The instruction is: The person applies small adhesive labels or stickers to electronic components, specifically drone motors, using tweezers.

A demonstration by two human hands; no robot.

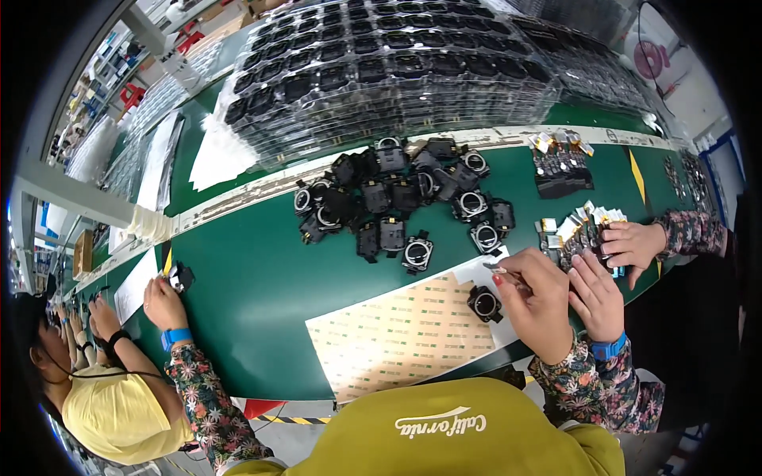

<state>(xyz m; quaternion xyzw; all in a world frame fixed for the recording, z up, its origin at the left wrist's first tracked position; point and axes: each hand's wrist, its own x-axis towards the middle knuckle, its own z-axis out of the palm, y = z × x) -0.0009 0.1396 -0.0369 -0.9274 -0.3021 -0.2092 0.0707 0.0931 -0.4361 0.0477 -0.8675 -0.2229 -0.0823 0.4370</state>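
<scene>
At the left end of the green table, my left hand [163, 305], with a blue wrist strap, has its fingers closed on the edge of a small black and white device part [181, 276]. Over the right end of the backing sheet, my right hand [540, 297] pinches a small greyish piece [494, 268] between thumb and finger; its kind is too small to make out. Just below those fingertips lies a black device housing [484, 304] with a round ring. The beige adhesive sheet [397, 333] has green print and rests at a slant in front of me.
Several black housings [390, 194] are heaped mid-table. Behind the ledge rise stacked clear trays [381, 87] of black parts. At right, a co-worker's hands [627, 246] rest by silver-tabbed components [567, 230]; another batch [562, 168] lies behind. A co-worker in yellow [119, 412] sits left.
</scene>
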